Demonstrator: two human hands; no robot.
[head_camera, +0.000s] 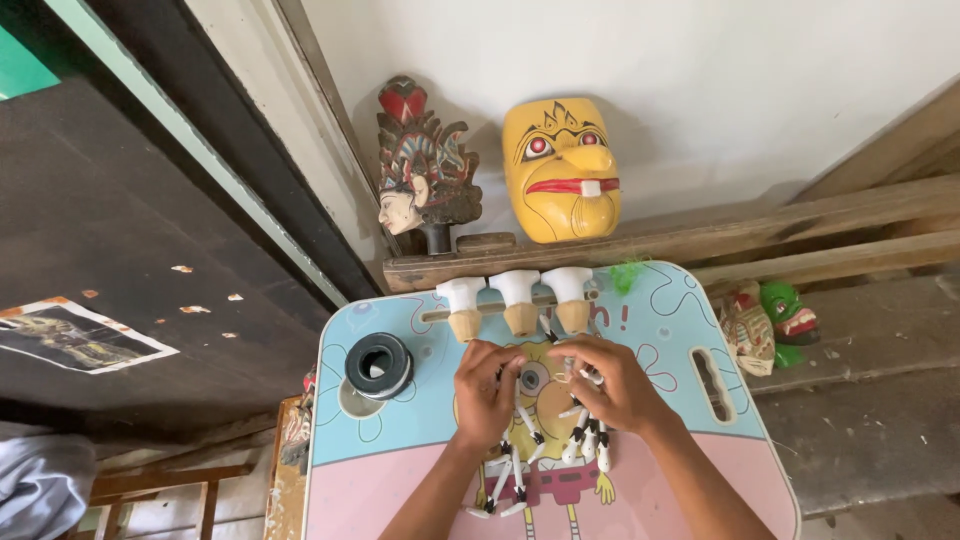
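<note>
The fingers (505, 372) of the left hand (487, 392) were bent and pinched around a small white jointed piece (532, 425) with black ends, and the right hand (610, 385) was also closed, its fingers grasping a bunch of similar white limb pieces (588, 440) that hung toward six o'clock. The two hands met over the middle of the cartoon-printed tabletop (400, 470), so the joining work seemed to be in progress, not finished: several pieces (505, 495) lay loose at six o'clock of the left hand. At twelve o'clock of the hands, three white and tan puppet bodies (518, 300) stood in a row on a stick, all without limbs as far as I could see. At nine o'clock lay a black roll of wire (379, 364). Further at twelve o'clock, a yellow mask (562, 170) and a carved head (420, 170) rested on a wooden ledge (700, 240).
</note>
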